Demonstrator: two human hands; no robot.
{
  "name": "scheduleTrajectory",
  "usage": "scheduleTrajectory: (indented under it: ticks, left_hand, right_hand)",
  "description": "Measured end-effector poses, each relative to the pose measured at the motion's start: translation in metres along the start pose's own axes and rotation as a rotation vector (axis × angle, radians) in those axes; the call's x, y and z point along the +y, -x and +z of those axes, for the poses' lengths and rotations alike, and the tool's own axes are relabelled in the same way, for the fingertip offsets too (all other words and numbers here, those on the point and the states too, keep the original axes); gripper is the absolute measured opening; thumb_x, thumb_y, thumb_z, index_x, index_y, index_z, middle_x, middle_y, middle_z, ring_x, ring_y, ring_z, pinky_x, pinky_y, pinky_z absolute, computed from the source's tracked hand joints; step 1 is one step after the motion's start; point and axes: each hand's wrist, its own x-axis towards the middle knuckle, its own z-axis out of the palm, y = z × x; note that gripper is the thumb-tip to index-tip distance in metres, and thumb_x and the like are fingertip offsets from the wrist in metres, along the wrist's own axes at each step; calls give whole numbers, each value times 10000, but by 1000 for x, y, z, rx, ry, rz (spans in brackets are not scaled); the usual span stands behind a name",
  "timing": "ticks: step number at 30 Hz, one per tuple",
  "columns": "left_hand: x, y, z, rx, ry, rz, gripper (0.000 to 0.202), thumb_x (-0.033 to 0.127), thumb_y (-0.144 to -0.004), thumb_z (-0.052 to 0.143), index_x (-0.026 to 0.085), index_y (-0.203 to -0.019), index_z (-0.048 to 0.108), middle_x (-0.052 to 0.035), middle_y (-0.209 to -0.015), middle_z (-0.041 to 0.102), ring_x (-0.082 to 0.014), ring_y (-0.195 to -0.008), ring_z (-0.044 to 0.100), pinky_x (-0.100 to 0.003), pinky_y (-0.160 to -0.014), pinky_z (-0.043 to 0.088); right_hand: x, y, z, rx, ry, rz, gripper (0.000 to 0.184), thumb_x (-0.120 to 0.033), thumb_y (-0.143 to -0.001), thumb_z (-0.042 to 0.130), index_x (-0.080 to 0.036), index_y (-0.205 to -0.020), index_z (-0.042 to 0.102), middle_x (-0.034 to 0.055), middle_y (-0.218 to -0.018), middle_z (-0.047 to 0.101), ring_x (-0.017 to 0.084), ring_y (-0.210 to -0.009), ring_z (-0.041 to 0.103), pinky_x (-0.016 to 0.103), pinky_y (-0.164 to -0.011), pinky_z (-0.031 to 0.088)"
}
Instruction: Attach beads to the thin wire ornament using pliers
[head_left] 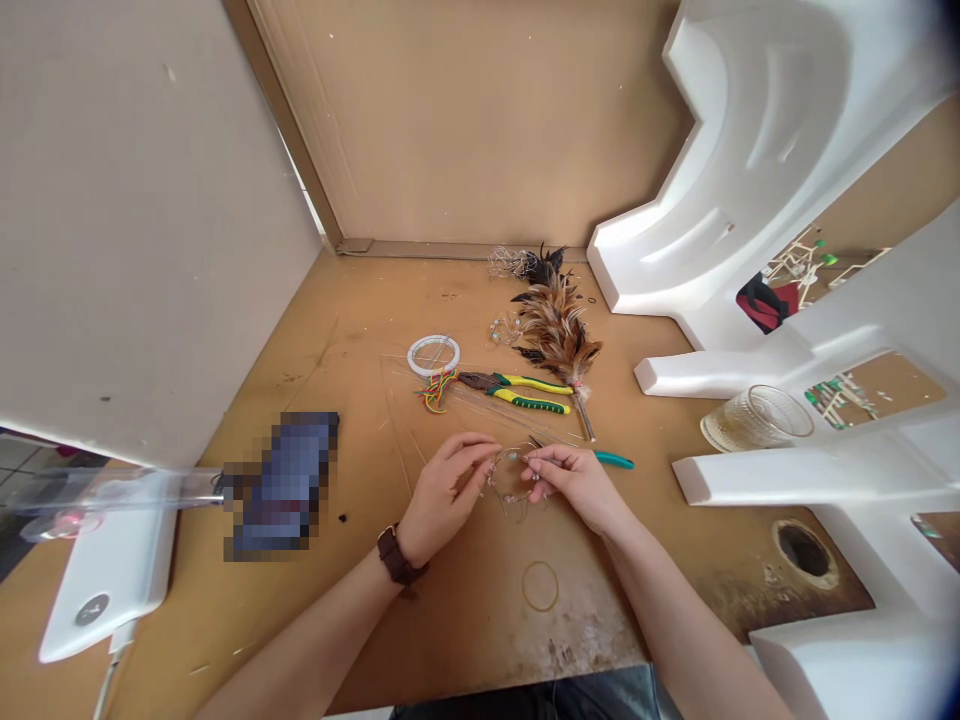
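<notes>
My left hand and my right hand meet over the brown tabletop, both pinching a thin wire loop with small clear beads held between them. The left wrist wears a dark watch. Teal-handled pliers lie just beyond my right hand, partly hidden by it. Yellow-and-green pliers lie a little farther off, beside a bundle of coloured wires and a white spool of wire.
A brown feather bundle and loose beaded wire lie farther back. White foam blocks fill the right side, with a glass tumbler before them. A white power bank lies at left. A round hole and a thin ring are nearby.
</notes>
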Motion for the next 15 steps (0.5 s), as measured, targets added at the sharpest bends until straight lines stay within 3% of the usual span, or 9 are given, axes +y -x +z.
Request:
scheduleTrajectory:
  ticks: [5, 10, 15]
  left_hand:
    - [-2, 1, 2, 50, 25, -100, 214, 225, -864, 445, 197, -1013, 595, -67, -931, 615, -153, -843, 581, -300, -774, 492]
    - [0, -1, 1, -16, 39, -44, 225, 218, -868, 442, 208, -1017, 611, -63, -922, 632, -157, -856, 583, -297, -787, 474]
    - [-4, -3, -2, 69, 25, -106, 205, 209, -865, 442, 199, -993, 603, -52, -896, 631, -153, -845, 587, -284, -778, 467]
  right_hand:
    - [-2, -1, -1, 78, -26, -12, 307, -401, -628, 714, -144, -778, 638, 31, -717, 672, 121, -500, 628, 236, -513, 483]
    - [-3, -1, -1, 110, -51, -12, 298, -391, -622, 720, -150, -777, 639, 31, -721, 676, 122, -509, 635, 232, -521, 487]
    - [-4, -1, -5, 116, -65, -45, 275, -383, -648, 706, -155, -790, 642, 34, -742, 682, 120, -526, 639, 230, -538, 475]
